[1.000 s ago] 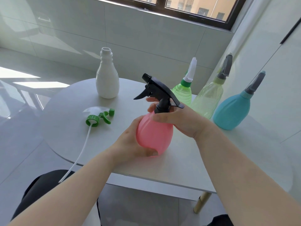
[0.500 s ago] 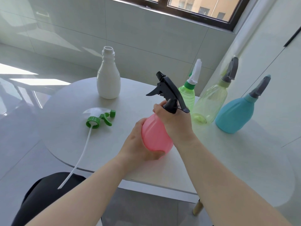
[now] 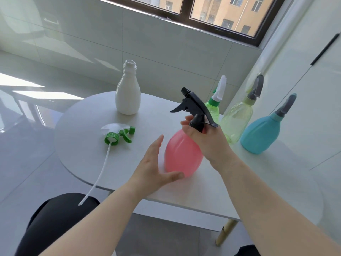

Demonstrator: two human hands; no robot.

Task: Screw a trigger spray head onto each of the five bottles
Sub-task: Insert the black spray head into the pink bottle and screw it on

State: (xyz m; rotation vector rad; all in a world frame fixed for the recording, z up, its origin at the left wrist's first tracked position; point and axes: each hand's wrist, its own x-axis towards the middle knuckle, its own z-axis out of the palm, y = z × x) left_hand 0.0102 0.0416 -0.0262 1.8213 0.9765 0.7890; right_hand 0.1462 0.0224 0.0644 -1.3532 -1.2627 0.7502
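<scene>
My left hand (image 3: 153, 163) has let go of the pink bottle (image 3: 181, 156) on the table (image 3: 83, 126), fingers spread wide beside it. My right hand (image 3: 208, 143) grips the black trigger head (image 3: 193, 106) at its collar. That head looks seated; the white bottle (image 3: 127, 97) remains uncapped.

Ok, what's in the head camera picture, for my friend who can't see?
The right hand grips the black spray head on a pink bottle; the left hand is open beside it. On the table a white bottle stands headless, a green head lies loose, and three bottles have heads.
</scene>
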